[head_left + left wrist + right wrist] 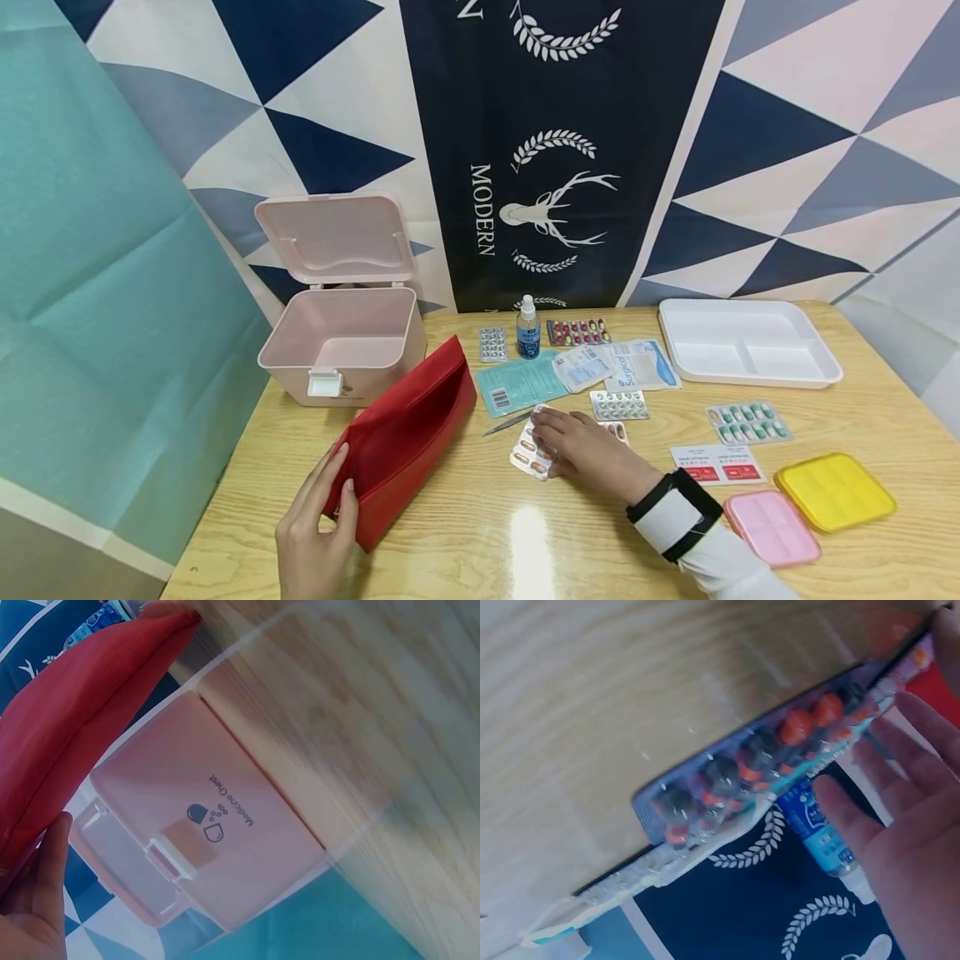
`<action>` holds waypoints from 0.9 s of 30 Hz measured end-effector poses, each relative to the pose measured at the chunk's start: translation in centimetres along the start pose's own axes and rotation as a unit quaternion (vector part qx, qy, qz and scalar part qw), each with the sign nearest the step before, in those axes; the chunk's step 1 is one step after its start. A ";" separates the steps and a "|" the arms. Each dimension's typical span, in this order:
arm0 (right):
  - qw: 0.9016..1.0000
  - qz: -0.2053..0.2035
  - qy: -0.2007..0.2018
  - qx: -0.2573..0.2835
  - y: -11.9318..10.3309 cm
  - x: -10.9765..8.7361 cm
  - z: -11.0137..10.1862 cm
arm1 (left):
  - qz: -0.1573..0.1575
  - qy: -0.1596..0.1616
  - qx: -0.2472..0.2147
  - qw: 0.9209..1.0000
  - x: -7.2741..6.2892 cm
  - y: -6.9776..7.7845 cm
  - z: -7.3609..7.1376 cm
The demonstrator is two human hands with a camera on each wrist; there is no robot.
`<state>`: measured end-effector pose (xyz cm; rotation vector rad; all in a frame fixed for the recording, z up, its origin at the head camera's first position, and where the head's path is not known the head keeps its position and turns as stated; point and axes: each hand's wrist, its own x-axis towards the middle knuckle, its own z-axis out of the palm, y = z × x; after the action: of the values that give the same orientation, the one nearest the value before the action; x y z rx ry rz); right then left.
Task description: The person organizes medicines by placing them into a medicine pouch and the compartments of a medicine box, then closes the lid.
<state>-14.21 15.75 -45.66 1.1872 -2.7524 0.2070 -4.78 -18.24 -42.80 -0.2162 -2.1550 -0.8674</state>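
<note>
My left hand grips the near end of a red zip pouch, thumb on one side and fingers on the other; its mouth gapes open. In the left wrist view the pouch covers part of the hand. Over the table, my right hand holds a blister pack of orange capsules by its far and right edges, tilted slightly. Another blister pack with dark and red capsules lies partly hidden behind that hand; the right wrist view shows this pack closer up.
A pink medicine chest stands lid-up at back left. Behind my right hand lie tweezers, a teal packet, a spray bottle and several blister packs. At right are a white tray, yellow case and pink case.
</note>
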 end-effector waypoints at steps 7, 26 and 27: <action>0.998 -0.038 0.038 -0.029 0.2 0.3 0.7 | -0.004 -0.007 0.002 1.000 -0.1 0.0 -0.2; 0.989 -0.071 0.027 -0.126 -0.3 0.7 0.8 | 0.016 0.001 -0.003 1.000 0.1 -0.4 0.0; 0.987 -0.076 0.030 -0.136 -0.3 0.7 0.8 | 0.020 0.003 -0.005 1.000 0.1 -0.5 0.1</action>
<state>-14.50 14.90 -46.26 1.2816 -2.5227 -0.1425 -5.11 -18.60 -43.02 -0.2600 -2.1345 -0.8551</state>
